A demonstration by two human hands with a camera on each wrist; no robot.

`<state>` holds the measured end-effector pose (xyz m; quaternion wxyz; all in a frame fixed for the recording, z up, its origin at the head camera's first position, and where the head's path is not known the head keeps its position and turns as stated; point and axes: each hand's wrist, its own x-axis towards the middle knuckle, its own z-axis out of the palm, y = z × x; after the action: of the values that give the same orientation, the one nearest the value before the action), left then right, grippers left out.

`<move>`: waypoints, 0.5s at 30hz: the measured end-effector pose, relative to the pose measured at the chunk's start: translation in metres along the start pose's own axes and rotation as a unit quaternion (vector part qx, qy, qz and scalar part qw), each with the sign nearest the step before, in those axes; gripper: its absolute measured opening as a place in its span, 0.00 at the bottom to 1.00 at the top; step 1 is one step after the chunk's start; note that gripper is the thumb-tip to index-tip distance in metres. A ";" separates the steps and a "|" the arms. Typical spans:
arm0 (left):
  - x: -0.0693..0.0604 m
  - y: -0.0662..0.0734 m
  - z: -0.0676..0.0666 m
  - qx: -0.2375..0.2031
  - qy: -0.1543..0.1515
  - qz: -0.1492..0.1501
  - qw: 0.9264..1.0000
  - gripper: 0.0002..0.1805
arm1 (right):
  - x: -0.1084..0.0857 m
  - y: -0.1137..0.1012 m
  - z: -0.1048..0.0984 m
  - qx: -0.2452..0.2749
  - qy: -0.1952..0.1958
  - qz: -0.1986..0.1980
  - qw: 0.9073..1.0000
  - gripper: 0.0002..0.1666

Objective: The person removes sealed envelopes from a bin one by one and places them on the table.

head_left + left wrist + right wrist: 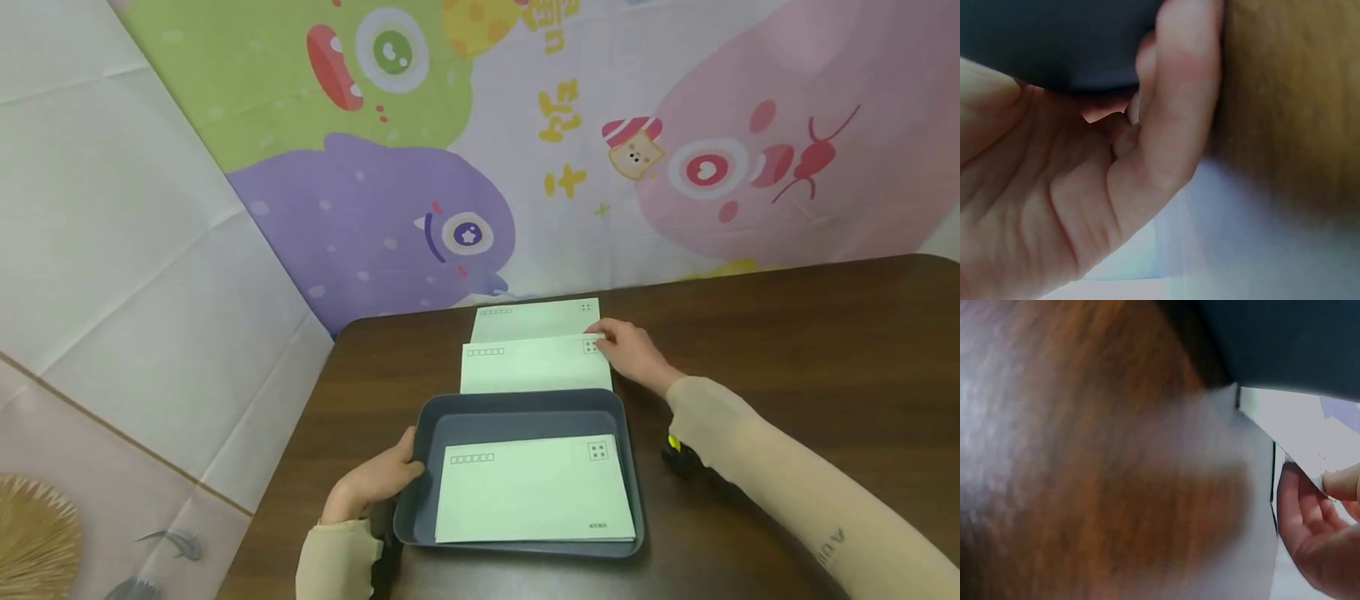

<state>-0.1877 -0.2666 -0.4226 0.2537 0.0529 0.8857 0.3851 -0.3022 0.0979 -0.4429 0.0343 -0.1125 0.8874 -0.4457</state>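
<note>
Pale-green rectangular paper envelope (536, 367) is pinched at right end by right hand (636, 355).
Long axis crosswise, beyond grey rectangular tray (487, 425) gripped by left hand (378, 477).

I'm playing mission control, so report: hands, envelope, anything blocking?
Left hand gripping tray. Right hand pinching corner of nearer envelope behind tray. Nothing visibly blocking; tray hides near edge.

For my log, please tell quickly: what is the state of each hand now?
Left hand: closed, gripping the gray tray at its left side.
Right hand: closed, pinching the envelope just beyond the tray.
</note>
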 end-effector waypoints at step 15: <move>0.002 -0.003 0.000 0.006 0.000 -0.003 1.000 0.34 | -0.001 0.003 0.007 -0.067 -0.003 -0.006 0.998 0.24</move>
<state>-0.1895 -0.2680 -0.4257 0.2550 0.0516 0.8880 0.3791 -0.3012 0.0947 -0.4498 0.0268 -0.1208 0.9147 -0.3848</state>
